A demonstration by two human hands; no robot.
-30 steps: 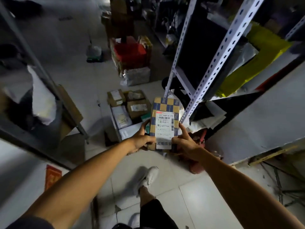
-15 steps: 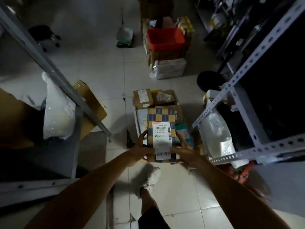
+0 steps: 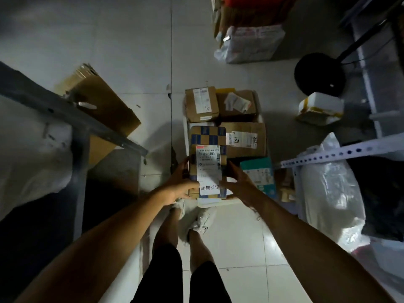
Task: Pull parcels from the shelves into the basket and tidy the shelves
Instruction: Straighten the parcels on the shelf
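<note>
Both hands, left [image 3: 179,184] and right [image 3: 237,182], clamp the checkered parcel [image 3: 206,154] over the basket [image 3: 185,132]; the next move is probably lowering it onto the boxes inside.

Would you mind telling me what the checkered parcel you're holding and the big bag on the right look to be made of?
Checkered parcel: likely cardboard, matte printed, with a paper label. Big bag: thin plastic film, judging by its glossy wrinkles.
</note>
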